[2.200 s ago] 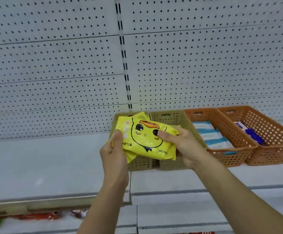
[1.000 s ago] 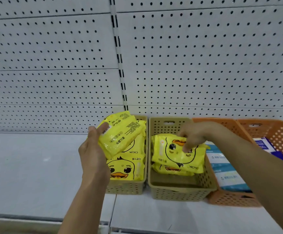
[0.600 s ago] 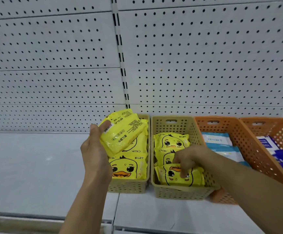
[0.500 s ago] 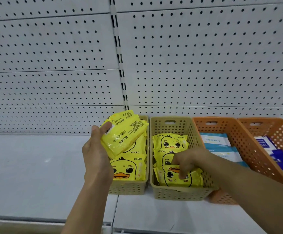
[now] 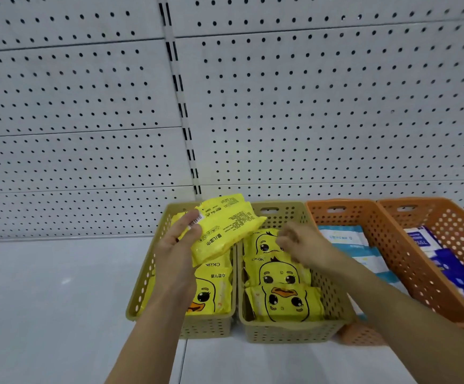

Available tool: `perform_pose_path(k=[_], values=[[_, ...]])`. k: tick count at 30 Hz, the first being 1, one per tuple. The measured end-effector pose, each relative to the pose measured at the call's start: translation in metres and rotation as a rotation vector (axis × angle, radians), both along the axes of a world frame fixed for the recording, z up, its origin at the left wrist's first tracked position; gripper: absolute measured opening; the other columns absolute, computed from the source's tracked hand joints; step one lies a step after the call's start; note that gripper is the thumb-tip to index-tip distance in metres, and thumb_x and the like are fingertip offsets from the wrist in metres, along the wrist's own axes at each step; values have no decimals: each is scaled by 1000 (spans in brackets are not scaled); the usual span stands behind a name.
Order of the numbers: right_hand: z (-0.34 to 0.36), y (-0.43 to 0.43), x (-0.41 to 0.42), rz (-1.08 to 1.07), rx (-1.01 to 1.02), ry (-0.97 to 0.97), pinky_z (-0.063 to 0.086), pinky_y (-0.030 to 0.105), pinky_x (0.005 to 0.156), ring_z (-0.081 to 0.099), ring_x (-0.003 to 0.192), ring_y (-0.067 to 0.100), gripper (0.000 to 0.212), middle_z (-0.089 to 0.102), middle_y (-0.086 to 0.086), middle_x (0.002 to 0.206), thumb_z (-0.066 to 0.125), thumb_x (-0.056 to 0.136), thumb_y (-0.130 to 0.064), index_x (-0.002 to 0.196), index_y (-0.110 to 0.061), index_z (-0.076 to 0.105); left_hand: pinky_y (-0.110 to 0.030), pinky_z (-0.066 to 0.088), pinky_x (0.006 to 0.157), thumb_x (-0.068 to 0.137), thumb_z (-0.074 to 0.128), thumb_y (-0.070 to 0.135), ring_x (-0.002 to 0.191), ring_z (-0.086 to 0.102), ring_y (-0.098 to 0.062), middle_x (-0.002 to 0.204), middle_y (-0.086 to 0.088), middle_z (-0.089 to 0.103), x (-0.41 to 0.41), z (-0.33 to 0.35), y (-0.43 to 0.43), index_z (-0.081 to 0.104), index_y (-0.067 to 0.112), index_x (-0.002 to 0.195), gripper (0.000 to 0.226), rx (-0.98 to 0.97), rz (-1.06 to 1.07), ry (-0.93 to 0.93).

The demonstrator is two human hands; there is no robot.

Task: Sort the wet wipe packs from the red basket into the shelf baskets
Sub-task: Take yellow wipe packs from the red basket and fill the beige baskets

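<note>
The left hand [image 5: 178, 245] holds a yellow pack [image 5: 225, 228] above the tan baskets [image 5: 294, 332]; the right hand [image 5: 304, 243] is empty.

Yellow duck-print packs [image 5: 283, 300], tan baskets [image 5: 291, 332], orange baskets [image 5: 385, 245]; blue-white packs [image 5: 344, 238], seemingly.

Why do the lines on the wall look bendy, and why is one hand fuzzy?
Head view: the wide lens curves the straight seams of the pegboard; the right hand is smeared by motion blur, while the left hand and its yellow pack look sharper; the light is soft and even, with no strong glare.
</note>
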State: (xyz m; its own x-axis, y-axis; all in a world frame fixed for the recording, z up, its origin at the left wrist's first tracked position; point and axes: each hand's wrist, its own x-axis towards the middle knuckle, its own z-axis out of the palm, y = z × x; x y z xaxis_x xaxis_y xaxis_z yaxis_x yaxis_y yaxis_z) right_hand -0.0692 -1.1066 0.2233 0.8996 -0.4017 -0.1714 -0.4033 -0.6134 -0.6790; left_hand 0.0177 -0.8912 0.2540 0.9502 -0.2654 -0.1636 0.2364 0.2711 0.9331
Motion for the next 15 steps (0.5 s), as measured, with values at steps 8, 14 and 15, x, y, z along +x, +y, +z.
perform_pose_path(k=[8, 14, 15], values=[[40, -11, 8, 8, 230, -579, 52, 28, 71, 63, 74, 6, 30, 71, -3, 86, 82, 70, -12, 95, -24, 70, -35, 59, 60, 94, 29, 66, 95, 72, -31, 111, -22, 70, 27, 10, -39, 52, 7, 129, 73, 1, -468, 220], [33, -33, 21, -351, 732, -498, 59, 40, 73, 72, 80, 27, 37, 75, 11, 90, 77, 73, -19, 105, -3, 67, -22, 42, 45, 102, 30, 49, 42, 53, -17, 50, -12, 64, 34, 8, -60, 66, 2, 61, 73, 484, -407, -225], [30, -35, 24, -388, 726, -446, 58, 43, 77, 72, 82, 29, 38, 75, 12, 90, 77, 74, -21, 105, -2, 67, -22, 39, 47, 103, 32, 46, 36, 47, -14, 42, -9, 57, 35, 6, -63, 60, 3, 48, 75, 534, -369, -249]])
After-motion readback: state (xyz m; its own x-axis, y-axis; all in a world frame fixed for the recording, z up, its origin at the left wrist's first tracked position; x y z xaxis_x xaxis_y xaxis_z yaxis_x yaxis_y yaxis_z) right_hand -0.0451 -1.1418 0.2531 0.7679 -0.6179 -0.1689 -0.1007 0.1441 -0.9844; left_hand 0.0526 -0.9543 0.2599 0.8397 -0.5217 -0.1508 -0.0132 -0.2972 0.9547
